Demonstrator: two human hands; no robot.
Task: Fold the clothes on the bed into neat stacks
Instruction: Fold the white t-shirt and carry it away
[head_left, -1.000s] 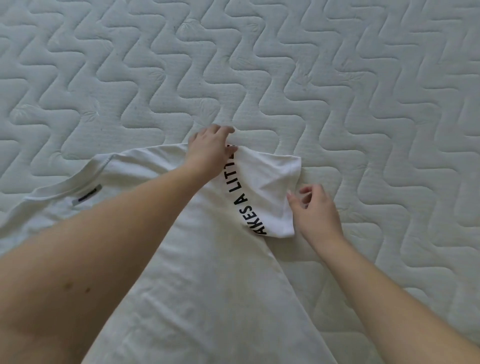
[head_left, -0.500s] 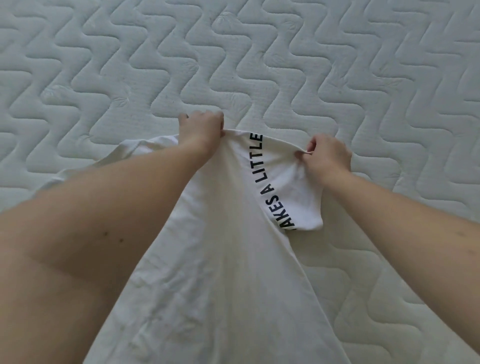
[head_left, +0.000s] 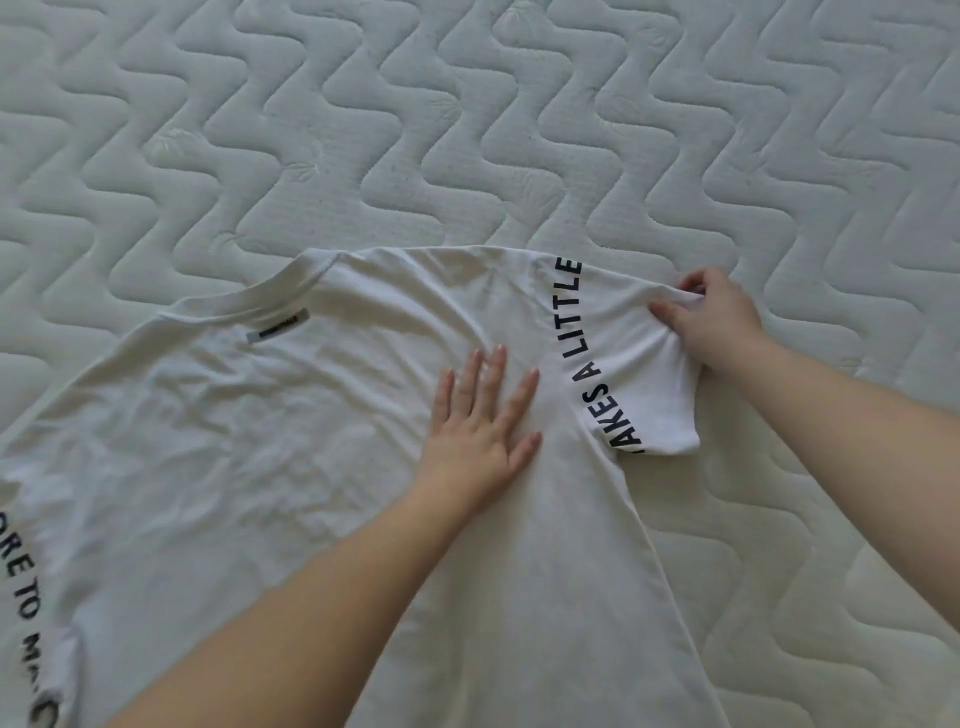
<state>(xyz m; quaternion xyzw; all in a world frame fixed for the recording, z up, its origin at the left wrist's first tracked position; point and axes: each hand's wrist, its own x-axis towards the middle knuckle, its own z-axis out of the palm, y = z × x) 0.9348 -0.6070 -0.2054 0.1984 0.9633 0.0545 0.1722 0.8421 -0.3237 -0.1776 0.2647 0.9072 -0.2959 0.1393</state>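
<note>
Nearest me, two bare forearms reach out over a white T-shirt (head_left: 270, 467) spread on the quilted mattress (head_left: 467, 130). The shirt lies mostly flat, collar away from the person and hem running off the near edge of view, so its long axis goes from the person outward, leaning a little to the left at the far end. Black lettering runs along each sleeve seam.

A second ago the left hand (head_left: 480, 426) was gripping the far shoulder edge; now it has let go and come nearer, lying flat on the chest of the shirt, fingers straight and spread, pressing the cloth down. The collar (head_left: 249, 299) and its small label (head_left: 278, 328), which that arm hid before, are in plain sight.

Further out, the right hand (head_left: 714, 325) has kept the grip it took half a second ago on the upper edge of the right sleeve (head_left: 644, 374), thumb and fingers pinching a bunch of fabric and drawing it outward, so the sleeve lies stretched rather than crumpled.

I take this as the end of the smoothing step: the body is pinned, the sleeve pulled straight. The sleeve looks ready to be folded in across the back, though no fold has been made yet, and no stack is in sight.

Beyond the hands there is only wavy-stitched mattress.
</note>
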